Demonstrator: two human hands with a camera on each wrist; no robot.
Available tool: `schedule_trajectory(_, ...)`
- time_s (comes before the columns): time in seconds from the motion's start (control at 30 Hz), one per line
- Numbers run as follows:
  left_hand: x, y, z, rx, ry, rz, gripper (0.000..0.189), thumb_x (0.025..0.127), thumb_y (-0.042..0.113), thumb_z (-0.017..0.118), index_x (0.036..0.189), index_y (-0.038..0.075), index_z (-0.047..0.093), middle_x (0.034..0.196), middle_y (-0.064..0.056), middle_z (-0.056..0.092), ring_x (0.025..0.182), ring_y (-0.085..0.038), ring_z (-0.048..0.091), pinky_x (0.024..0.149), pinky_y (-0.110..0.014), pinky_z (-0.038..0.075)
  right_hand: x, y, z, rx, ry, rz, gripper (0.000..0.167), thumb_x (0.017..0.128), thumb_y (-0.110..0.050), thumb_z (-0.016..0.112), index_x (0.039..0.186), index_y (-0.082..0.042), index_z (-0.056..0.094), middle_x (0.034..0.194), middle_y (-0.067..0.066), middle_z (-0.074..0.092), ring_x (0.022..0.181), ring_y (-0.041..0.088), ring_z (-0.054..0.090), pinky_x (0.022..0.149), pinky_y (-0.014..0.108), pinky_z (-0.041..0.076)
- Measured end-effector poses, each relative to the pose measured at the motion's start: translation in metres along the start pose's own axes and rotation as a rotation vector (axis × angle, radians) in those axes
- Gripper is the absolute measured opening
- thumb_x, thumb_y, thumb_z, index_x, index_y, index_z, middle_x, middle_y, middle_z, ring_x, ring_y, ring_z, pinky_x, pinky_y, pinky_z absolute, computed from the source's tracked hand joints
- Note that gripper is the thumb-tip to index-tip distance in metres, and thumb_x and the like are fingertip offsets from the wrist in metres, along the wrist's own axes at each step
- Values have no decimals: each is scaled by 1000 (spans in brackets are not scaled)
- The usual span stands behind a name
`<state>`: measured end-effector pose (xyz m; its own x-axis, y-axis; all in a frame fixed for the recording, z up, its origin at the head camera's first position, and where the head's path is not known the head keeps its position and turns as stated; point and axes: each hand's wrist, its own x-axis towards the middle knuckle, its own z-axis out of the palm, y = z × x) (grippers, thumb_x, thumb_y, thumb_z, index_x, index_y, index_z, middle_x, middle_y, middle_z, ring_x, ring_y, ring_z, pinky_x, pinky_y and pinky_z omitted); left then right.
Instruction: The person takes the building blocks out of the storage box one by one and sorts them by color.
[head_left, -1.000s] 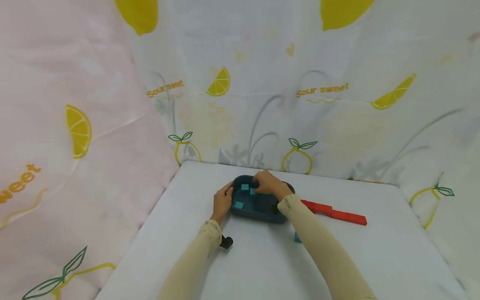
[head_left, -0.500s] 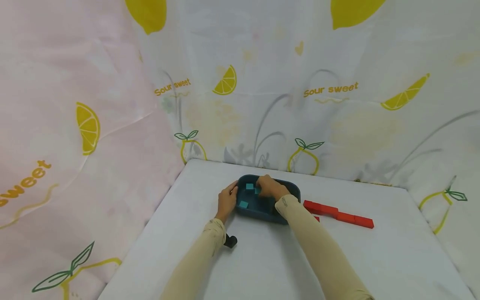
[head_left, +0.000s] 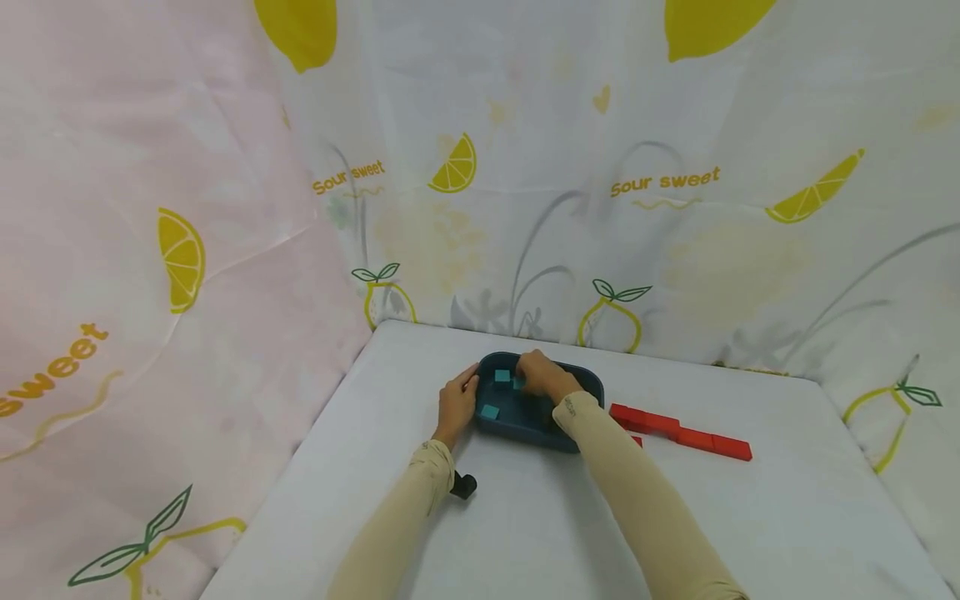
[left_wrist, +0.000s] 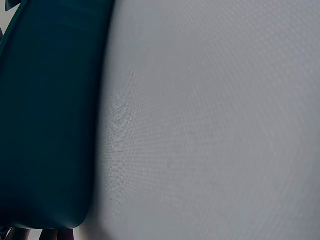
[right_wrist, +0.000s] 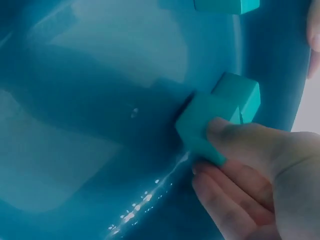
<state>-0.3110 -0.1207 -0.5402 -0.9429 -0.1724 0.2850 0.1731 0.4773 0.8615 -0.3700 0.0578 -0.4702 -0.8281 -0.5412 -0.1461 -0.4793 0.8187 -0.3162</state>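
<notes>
A dark blue basin (head_left: 521,431) stands on the white table. At its left end my left hand (head_left: 456,404) holds the rim, the thumb uppermost; in the left wrist view only fingertips show past the basin's end. Inside the basin my right hand (head_left: 543,377) pinches a teal cube (right_wrist: 200,115) between thumb and fingers. Right behind it in the right wrist view is a second teal cube (right_wrist: 240,92), overlapped by the held one. Another teal cube (head_left: 490,412) lies in the basin's near left corner.
To the right of the basin, several red blocks (head_left: 647,419) lie end to end in a slanting row. A red piece (head_left: 637,441) shows partly behind the right forearm. Patterned cloth walls (head_left: 525,208) rise behind and at the left of the table.
The head view has shifted, so everything sits a little farther right. A teal piece seen by the right forearm is out of sight, and a red piece now shows there. Both hands stay at the basin.
</notes>
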Motion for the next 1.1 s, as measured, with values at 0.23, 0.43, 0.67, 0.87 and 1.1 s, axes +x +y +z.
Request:
schedule_trajectory(0.23, -1, 0, -1, -11, -3, -2, 33, 101, 13, 53, 132, 3, 61, 130, -15, 60, 119, -31, 58, 96, -46, 48, -3, -2, -9, -20, 37, -75, 18, 81, -5, 77, 96, 3, 73, 95, 12, 70, 88, 25, 62, 79, 39, 54)
schedule_trajectory(0.43, -1, 0, 0, -7, 5, 5, 33, 101, 13, 54, 131, 3, 62, 129, -15, 61, 118, -31, 58, 95, -46, 49, -14, -1, -27, -52, 85, -127, 24, 81, 1, 73, 105, 4, 72, 108, 15, 66, 103, 30, 60, 89, 41, 51)
schedule_trajectory(0.67, 1, -1, 0, -6, 16, -7, 32, 101, 13, 55, 131, 6, 63, 128, -13, 62, 118, -28, 59, 96, -45, 48, -36, -2, -54, -48, 165, -206, 11, 82, -1, 70, 92, 0, 74, 84, 7, 68, 74, 19, 57, 70, 35, 50)
schedule_trajectory(0.87, 2, 0, 1, -16, -1, -16, 33, 101, 15, 54, 132, 7, 62, 129, -13, 61, 121, -29, 57, 99, -46, 46, -67, 6, -68, 6, 261, -295, 10, 80, -6, 72, 89, -1, 73, 76, 8, 62, 68, 16, 48, 64, 31, 44)
schedule_trajectory(1.1, 1, -2, -1, -17, -2, -17, 33, 101, 15, 54, 132, 7, 62, 129, -14, 61, 118, -28, 59, 96, -46, 48, -111, 21, -69, 170, 298, -244, 21, 80, -5, 74, 100, 0, 73, 89, 5, 66, 80, 17, 66, 71, 31, 57)
